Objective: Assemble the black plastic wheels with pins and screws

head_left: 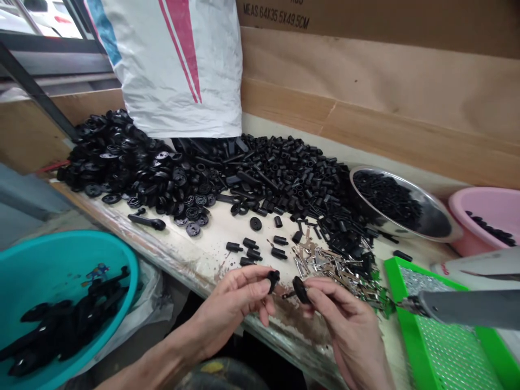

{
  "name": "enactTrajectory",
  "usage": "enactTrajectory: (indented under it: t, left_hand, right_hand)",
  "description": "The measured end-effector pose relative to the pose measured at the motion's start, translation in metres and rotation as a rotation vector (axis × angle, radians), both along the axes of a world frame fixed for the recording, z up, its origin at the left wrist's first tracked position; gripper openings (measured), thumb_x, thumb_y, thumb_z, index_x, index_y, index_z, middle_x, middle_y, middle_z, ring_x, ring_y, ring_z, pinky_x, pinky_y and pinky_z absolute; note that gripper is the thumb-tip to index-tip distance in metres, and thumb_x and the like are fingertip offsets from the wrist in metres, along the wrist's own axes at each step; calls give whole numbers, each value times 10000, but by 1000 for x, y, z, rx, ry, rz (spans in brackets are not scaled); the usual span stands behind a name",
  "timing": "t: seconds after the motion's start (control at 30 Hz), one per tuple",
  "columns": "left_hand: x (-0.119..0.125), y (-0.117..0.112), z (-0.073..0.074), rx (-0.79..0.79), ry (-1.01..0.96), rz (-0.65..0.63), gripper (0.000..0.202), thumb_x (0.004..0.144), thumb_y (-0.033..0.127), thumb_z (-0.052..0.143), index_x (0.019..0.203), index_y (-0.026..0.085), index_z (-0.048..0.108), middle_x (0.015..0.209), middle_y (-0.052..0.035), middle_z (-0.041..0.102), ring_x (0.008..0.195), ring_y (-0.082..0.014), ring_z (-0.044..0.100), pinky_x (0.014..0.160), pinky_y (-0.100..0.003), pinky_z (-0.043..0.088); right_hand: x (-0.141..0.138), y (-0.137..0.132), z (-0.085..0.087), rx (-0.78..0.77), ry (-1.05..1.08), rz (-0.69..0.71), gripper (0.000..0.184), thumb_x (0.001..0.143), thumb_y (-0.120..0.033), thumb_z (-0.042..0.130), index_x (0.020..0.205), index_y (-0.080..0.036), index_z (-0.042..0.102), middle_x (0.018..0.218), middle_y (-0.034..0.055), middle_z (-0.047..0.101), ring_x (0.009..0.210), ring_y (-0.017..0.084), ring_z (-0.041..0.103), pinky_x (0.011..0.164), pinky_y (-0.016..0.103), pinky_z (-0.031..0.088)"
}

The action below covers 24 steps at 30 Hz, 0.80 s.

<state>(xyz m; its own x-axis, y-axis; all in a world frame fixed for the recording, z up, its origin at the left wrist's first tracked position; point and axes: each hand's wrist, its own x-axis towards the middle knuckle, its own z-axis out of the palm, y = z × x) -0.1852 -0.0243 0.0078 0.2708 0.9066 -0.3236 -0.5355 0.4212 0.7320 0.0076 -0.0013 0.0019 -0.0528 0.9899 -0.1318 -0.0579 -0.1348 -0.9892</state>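
Observation:
My left hand pinches a small black cylinder part between thumb and fingers at the table's front edge. My right hand pinches a black round wheel part with a thin pin just to the right of it. The two parts are close together but a small gap shows between them. A few loose black cylinders lie on the table just beyond my hands, beside a heap of small metal pieces.
Big piles of black wheels and black tubes cover the table. A steel bowl, pink basin, green tray, grey tool, teal basin and white sack surround them.

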Motion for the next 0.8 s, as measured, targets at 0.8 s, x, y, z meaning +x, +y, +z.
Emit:
enactTrajectory:
  t: [0.8]
  left_hand:
    - [-1,1,-10,86,111,80,255,798,231,684,1028,129,640,765,-27,636,606,-94,533,575,-220,448]
  right_hand:
    - [-5,17,14,122,-151,-10,86,722,-310,778,759,-233,766,850,21,684,649,119,629,537,163,551]
